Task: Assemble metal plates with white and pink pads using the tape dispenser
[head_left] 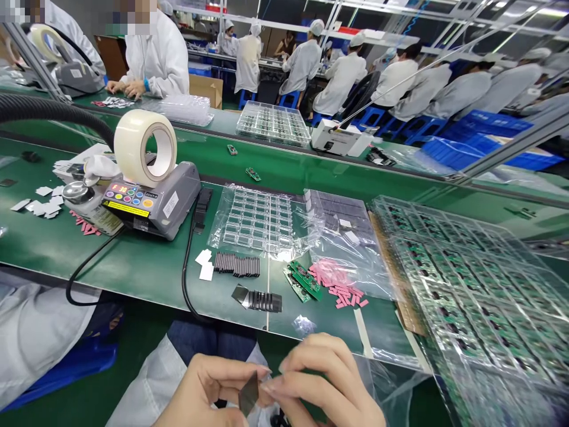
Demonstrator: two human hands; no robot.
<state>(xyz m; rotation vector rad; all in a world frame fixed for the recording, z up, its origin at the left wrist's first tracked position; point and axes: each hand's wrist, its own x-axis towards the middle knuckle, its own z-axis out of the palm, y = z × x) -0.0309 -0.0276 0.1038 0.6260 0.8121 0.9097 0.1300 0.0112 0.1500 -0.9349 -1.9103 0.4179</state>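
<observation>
Dark flat piece [249, 394] in left hand [201, 392]; right hand [328, 379] just beside.

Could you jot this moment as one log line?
left hand: holds dark piece | right hand: at its edge | ahead: pink strips, green boards

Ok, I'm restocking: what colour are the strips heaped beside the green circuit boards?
The strips are pink, seen in the head view.

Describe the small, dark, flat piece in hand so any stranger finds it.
Find the long green-topped workbench, then look below its near edge to the wearer's bare left hand. Its thumb and forefinger hold the small, dark, flat piece. Unlike the thin dark strips lined up on the bench, it is held up off it.
</observation>
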